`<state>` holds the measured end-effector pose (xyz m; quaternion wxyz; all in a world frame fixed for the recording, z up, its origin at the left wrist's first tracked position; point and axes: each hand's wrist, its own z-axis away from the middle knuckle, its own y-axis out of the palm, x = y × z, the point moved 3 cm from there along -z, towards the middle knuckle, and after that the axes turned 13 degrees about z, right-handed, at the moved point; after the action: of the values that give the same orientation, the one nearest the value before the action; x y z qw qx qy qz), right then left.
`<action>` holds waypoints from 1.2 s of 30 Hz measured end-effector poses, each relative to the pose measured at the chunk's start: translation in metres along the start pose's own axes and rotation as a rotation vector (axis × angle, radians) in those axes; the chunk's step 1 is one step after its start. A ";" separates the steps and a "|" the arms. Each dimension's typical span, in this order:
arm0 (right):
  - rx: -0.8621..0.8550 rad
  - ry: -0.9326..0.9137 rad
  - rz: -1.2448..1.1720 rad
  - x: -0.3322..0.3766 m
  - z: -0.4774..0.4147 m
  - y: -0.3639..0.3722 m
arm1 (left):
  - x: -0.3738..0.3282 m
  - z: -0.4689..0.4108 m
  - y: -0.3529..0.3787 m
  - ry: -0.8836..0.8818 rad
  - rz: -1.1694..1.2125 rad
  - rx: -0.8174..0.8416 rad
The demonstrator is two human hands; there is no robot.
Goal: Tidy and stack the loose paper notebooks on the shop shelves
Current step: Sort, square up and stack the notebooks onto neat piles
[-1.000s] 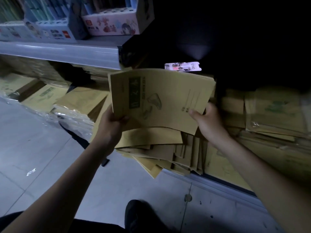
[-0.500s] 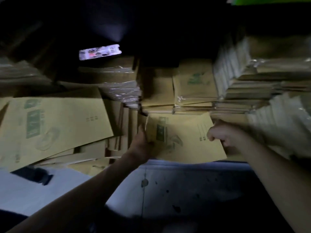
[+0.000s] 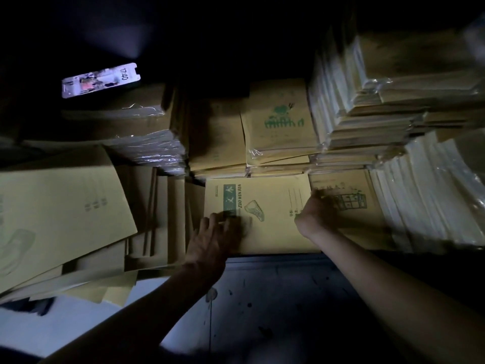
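A tan notebook with a green title block and a shoe drawing lies flat on a low pile at the shelf's front edge. My left hand rests on its near left corner with fingers spread. My right hand is at its right edge, fingers curled over that edge. To the left, a messy heap of loose tan notebooks slants over the shelf edge. Just right of the flat one lies another notebook with a green building print.
Plastic-wrapped notebook bundles stand behind, and taller ones rise at the right, with white-edged bundles below them. A lit phone lies on a wrapped stack at the back left. The grey floor is below. The scene is dim.
Both hands carried the notebook from above the loose heap to the right and laid it flat on the low pile. My left hand has let go and now lies flat on it.
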<state>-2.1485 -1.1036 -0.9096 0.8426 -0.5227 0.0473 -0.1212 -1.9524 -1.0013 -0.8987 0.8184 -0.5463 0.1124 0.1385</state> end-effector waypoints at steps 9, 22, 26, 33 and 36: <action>0.112 -0.003 -0.018 0.014 0.017 -0.017 | 0.000 -0.002 -0.008 0.142 -0.018 -0.009; 0.185 -0.680 -0.518 0.222 0.156 -0.047 | 0.165 0.152 -0.196 -0.518 0.244 -0.556; 0.264 -0.693 -0.475 0.240 0.179 -0.024 | 0.215 0.215 -0.184 -0.760 0.510 -0.548; 0.388 -0.588 -0.669 0.244 0.182 -0.018 | 0.223 0.232 -0.173 -0.761 0.982 -0.697; 0.403 -0.591 -0.608 0.239 0.178 -0.018 | 0.220 0.222 -0.172 -0.747 1.124 -0.696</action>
<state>-1.8835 -1.0173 -0.8022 0.8309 -0.3509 -0.3744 -0.2151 -1.6788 -0.8359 -0.7399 0.3886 -0.5504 0.0389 0.7380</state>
